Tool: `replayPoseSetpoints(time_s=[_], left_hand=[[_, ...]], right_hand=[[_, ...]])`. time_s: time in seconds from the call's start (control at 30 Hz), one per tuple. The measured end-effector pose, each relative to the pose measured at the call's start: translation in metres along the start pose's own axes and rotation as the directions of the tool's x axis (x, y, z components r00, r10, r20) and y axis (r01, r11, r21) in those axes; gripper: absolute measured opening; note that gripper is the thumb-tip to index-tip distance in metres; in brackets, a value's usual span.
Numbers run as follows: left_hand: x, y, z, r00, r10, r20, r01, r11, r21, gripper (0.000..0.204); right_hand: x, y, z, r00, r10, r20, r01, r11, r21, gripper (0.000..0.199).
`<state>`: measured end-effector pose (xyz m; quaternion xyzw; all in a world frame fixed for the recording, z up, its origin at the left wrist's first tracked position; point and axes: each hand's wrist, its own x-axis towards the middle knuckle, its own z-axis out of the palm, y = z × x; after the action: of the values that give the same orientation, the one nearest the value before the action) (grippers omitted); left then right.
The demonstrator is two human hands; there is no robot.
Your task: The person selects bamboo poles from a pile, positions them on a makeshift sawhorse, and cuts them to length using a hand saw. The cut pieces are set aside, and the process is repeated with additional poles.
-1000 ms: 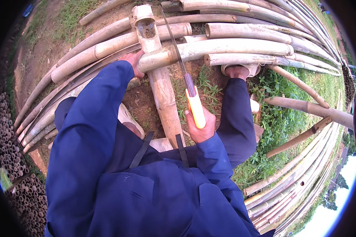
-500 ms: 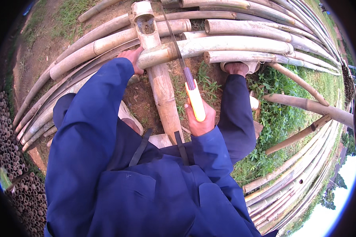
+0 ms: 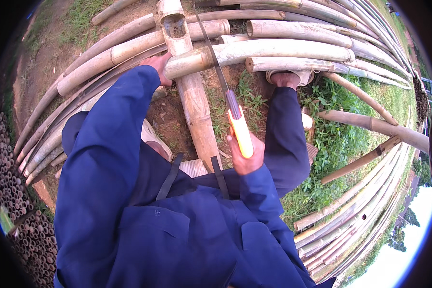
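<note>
My right hand (image 3: 249, 154) is wrapped round the yellow handle of a hand saw (image 3: 243, 132). The saw's long, thin blade lies across a pale bamboo pole (image 3: 259, 50), close to its left end. That end is gripped by my left hand (image 3: 157, 66), whose fingers are partly hidden behind the pole. Beneath, the pole crosses a thick bamboo post (image 3: 195, 105) that runs away from me between my legs. An oval opening is cut in the post's far part, just beyond the pole.
My right foot (image 3: 289, 78) is by the end of another bamboo pole (image 3: 293, 64). Long poles (image 3: 302, 32) lie side by side beyond. Bamboo props (image 3: 369, 124) and a stack of poles (image 3: 355, 211) are at right, cut bamboo ends (image 3: 14, 187) at far left.
My right hand has drawn the saw back toward me and slightly right. My left hand stays at the pole's end.
</note>
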<state>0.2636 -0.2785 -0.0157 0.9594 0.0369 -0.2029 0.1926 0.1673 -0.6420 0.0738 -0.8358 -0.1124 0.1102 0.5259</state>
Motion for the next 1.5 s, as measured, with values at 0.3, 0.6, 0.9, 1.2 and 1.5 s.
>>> replayPoseSetpoints(time_s=[0.3,0.6,0.9,1.2,1.5], left_hand=[[0.021,-0.002,-0.006,0.999,0.035,-0.009,-0.035,0.999,0.014,0.084],[0.012,-0.005,-0.007,1.0,-0.021,0.01,0.022,1.0,-0.021,0.09],[0.013,-0.001,0.0,0.999,0.035,-0.011,-0.035,0.999,-0.003,0.088],[0.025,-0.007,-0.011,0.999,0.052,0.017,-0.051,0.998,-0.048,0.083],[0.023,-0.018,-0.015,0.997,0.061,0.041,-0.053,0.984,-0.17,0.094]], right_hand=[[0.008,0.0,0.002,1.0,0.017,0.018,-0.017,1.0,-0.02,0.01],[-0.086,-0.026,-0.05,1.0,-0.007,0.028,0.011,0.992,-0.125,0.035],[0.033,0.02,0.023,0.999,0.04,-0.026,-0.037,0.993,0.109,0.012],[-0.06,0.007,-0.028,0.999,-0.039,-0.026,0.037,0.996,-0.076,0.033],[-0.039,0.001,-0.024,0.987,-0.16,-0.003,0.159,0.983,-0.093,0.025]])
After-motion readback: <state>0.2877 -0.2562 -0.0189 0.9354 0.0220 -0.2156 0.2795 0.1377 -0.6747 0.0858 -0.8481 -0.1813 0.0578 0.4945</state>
